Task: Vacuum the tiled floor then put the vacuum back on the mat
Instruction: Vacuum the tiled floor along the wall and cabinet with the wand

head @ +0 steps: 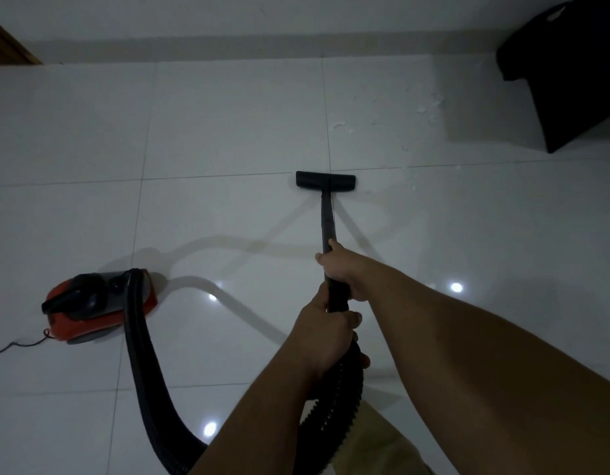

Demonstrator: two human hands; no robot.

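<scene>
A red and black canister vacuum [98,305] sits on the white tiled floor [228,132] at the left. Its black ribbed hose [142,371] loops down and back up to a black wand [327,217]. The wand ends in a flat black floor head [326,181] resting on a tile joint ahead of me. My right hand [338,269] grips the wand higher up. My left hand [326,332] grips it lower, where the hose joins. Small white scraps [428,109] lie scattered on the tiles beyond and to the right of the floor head.
A black box-like piece of furniture [567,80] stands at the far right by the wall. A wooden edge [8,42] shows at the top left. The vacuum's power cord [19,344] trails off to the left. No mat is in view.
</scene>
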